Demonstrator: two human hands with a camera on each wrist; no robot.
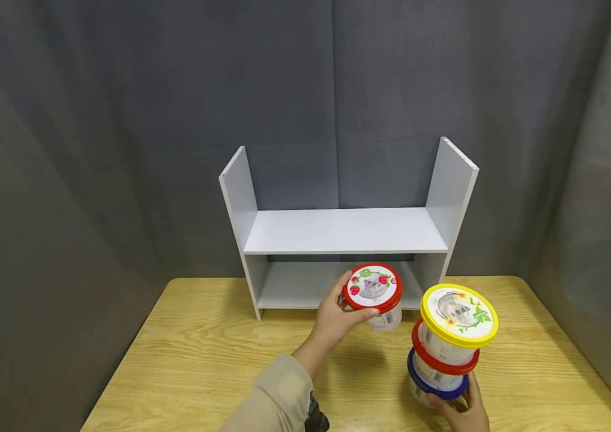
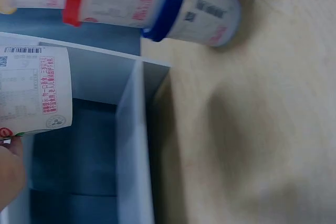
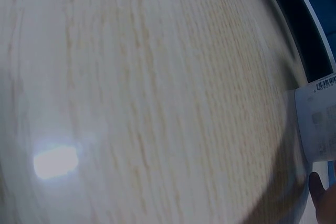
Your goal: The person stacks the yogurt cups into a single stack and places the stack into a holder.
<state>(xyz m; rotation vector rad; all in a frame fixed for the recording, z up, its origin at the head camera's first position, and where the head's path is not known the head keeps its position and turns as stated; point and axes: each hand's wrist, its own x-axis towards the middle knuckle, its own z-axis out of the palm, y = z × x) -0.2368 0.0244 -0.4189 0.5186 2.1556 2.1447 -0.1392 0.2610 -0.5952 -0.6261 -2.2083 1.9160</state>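
Note:
My left hand grips a tub with a red lid by its lid, in front of the shelf's lower level. The lid shows strawberries; the tub's printed side appears in the left wrist view. To the right, my right hand holds the bottom of a stack of three tubs. A blue-lidded tub is lowest, a second red-lidded tub is in the middle, and a yellow-lidded tub is on top. The stack leans slightly. Whether its base touches the table cannot be told.
A white two-level shelf stands at the back of the wooden table, with upright side panels. Grey curtains hang behind and on both sides. The stack is close to the shelf's front right corner.

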